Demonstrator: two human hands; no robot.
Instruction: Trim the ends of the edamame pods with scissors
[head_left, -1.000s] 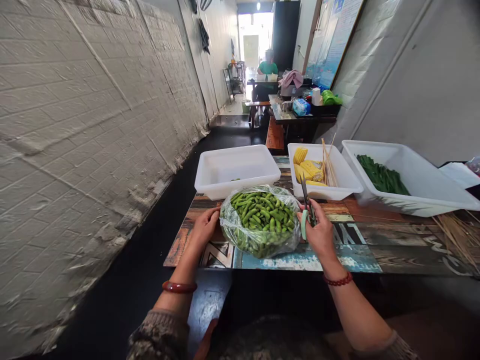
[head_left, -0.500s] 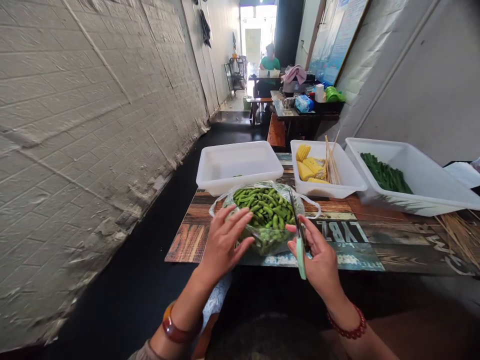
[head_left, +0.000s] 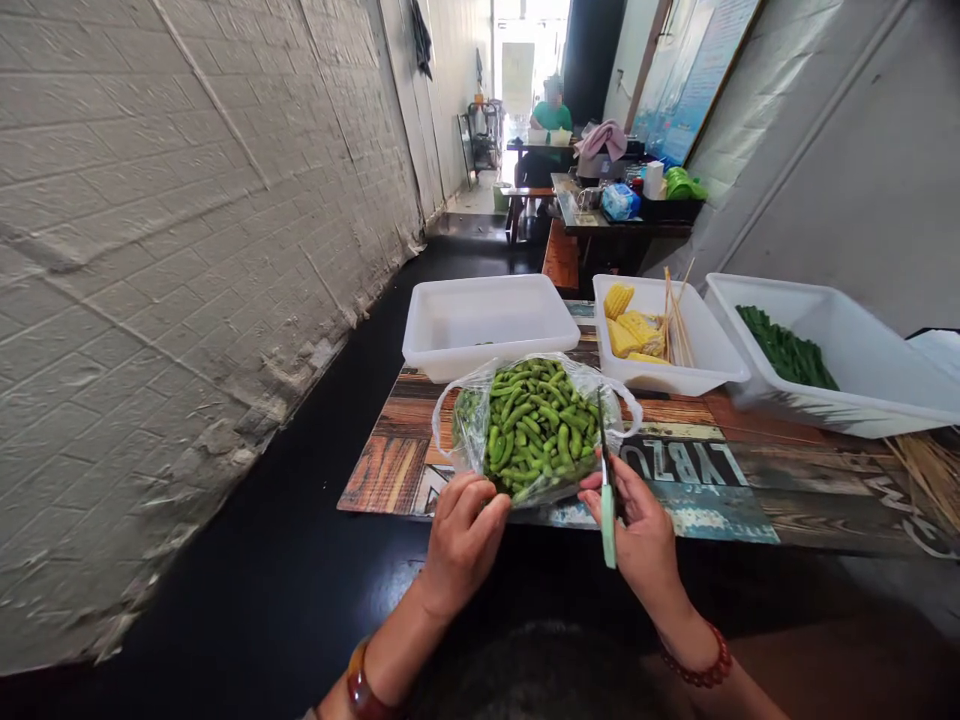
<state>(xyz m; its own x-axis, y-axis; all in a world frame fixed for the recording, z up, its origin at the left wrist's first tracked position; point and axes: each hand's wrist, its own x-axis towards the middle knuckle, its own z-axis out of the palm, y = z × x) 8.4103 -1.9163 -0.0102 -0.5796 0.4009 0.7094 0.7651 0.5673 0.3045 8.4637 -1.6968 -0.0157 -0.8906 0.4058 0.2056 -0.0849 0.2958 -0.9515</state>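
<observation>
A clear plastic bag full of green edamame pods stands on the table near its front edge, its mouth spread open. My left hand is closed, its fingers curled at the bag's near left rim and seemingly pinching the plastic. Exactly what lies under those fingertips is partly hidden. In my right hand is a pair of scissors with a pale green handle, blades pointing up and away beside the bag's right side. The fingers of that hand touch or nearly touch the bag.
Behind the bag stands a white tub with a little something at its bottom. To the right are a tub of corn and skewers, then a tub of green vegetables. A person in green sits far back.
My left hand has come down from over the pods, its spread fingers now curled at the bag's near rim. The bag's mouth tilts more toward me. The scissors stay in my right hand.
</observation>
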